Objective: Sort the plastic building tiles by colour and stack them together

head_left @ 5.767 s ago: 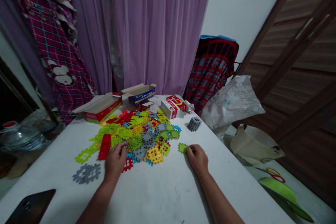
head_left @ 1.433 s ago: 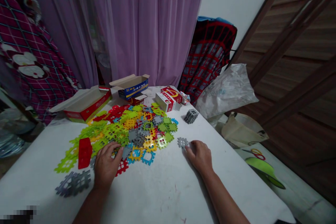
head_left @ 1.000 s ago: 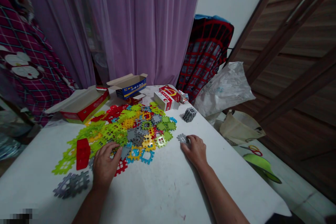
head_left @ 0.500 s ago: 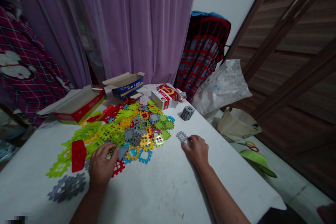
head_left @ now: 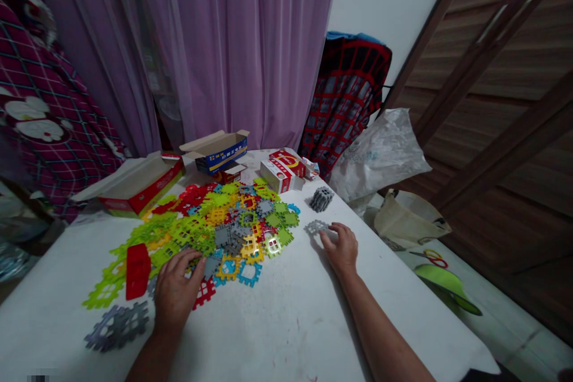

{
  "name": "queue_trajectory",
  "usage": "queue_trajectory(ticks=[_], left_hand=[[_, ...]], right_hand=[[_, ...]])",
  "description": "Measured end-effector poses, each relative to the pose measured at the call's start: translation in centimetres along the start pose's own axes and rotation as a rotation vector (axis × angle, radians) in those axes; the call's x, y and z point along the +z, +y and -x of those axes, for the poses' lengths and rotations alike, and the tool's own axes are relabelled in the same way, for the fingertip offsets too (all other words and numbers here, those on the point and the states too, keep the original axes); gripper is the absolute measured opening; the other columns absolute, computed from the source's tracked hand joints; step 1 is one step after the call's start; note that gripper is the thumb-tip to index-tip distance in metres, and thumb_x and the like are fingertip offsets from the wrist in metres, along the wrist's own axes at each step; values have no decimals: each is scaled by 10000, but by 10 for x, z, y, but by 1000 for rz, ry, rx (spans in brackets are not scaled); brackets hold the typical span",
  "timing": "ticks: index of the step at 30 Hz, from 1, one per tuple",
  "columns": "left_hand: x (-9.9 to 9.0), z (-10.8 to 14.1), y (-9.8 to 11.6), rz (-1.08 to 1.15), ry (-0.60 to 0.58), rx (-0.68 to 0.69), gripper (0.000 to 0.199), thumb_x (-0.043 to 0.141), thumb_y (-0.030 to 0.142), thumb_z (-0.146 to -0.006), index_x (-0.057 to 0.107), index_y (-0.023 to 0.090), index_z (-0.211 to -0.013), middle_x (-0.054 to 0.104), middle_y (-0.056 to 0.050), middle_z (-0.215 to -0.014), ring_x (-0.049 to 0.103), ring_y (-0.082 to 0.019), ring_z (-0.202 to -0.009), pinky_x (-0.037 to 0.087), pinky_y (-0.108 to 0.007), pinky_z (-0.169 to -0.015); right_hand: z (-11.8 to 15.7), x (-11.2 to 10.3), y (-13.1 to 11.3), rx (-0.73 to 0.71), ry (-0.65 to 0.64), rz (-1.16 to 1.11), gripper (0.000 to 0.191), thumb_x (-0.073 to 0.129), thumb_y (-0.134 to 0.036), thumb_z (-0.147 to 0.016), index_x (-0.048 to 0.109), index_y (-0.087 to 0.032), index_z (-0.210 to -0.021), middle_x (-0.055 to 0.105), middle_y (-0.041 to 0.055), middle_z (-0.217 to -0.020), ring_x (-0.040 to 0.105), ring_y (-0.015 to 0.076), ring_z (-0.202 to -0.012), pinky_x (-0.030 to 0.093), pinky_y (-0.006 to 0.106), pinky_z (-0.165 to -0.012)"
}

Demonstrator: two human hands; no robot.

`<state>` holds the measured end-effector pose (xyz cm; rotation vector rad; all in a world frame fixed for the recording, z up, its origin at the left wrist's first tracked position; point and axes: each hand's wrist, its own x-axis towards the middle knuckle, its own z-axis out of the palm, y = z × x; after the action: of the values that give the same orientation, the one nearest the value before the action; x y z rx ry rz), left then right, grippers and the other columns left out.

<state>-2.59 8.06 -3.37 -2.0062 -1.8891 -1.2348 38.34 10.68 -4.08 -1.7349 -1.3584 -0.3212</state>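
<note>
My right hand [head_left: 342, 247] pinches the edge of a grey interlocking plastic tile [head_left: 316, 227] between thumb and fingers. The tile is tilted, just above the tabletop. Behind it stands a stack of grey tiles [head_left: 321, 199]. My left hand [head_left: 176, 286] rests at the near edge of a colourful tile pile [head_left: 233, 227], fingers loosely spread. A grey tile [head_left: 212, 265] lies beside its thumb; whatever is under the palm is hidden. Left of that hand are a red plastic piece [head_left: 137, 271] and a cluster of grey tiles [head_left: 117, 326].
At the back of the white table [head_left: 264, 334] are an open red box [head_left: 143, 191], an open blue box [head_left: 222, 155] and a red-and-white box [head_left: 280, 174]. Beyond the right edge are a plastic bag [head_left: 380, 143], scissors [head_left: 433, 258] and a green cap [head_left: 447, 286].
The grey tile at my right fingers has tipped from lying flat-looking to a slant and moved slightly. My left hand stays by the pile. The whole view has shifted a little.
</note>
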Motion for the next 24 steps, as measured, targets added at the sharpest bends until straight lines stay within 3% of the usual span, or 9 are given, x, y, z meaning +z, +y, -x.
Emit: queue_trajectory(ticks=[8,14,24], left_hand=[[2,0,-4,4,-6,10,340,483,496,-895,692,228,-889,713,-74,-1011,649,-260,-977,465,-401,-908],[2,0,-5,-1,-1,10,340,490,508,-887,696,238,-888,714,-67,-1017,648,-252,-966,475,-384,-897],[5,2,-9,12,-11,-14,318,501,509,-869,688,252,-881,720,-68,-1011,654,-256,-972,476,-406,-913]], right_hand=[[-51,12,13,31,219,-101,347,556,-535,-817,628,-197,-853,684,115,-1005,592,260,-987,423,404,-896],[-102,29,13,112,202,-69,346,569,-518,-793,632,-185,-859,672,135,-1006,567,283,-1011,400,423,-920],[-104,43,13,210,109,-7,410,561,-540,-786,659,-170,-934,659,132,-1009,540,286,-972,375,405,-870]])
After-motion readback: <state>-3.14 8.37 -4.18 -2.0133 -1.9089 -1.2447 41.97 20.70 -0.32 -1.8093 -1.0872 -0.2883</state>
